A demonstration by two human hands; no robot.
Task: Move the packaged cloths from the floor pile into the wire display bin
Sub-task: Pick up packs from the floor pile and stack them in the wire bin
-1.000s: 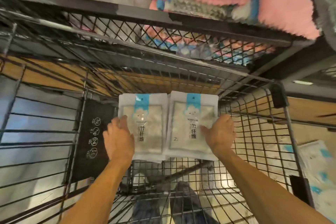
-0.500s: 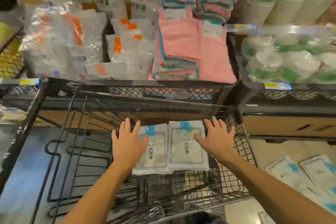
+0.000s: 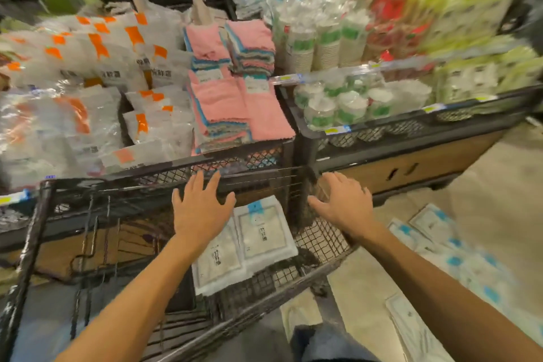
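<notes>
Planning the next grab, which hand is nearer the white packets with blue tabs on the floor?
Right. The right hand hovers over the wire bin's right edge, beside the floor packets; the left hand is farther, over the bin.

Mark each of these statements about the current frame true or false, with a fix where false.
1. Two cloth packs lie side by side in the wire bin. True.
2. The left hand grips a pack. False: its fingers are spread and hold nothing.
3. More packs lie on the floor to the right. True.
4. The right hand holds a pink towel. False: it is open and empty; the pink towels sit on the shelf behind.
</notes>
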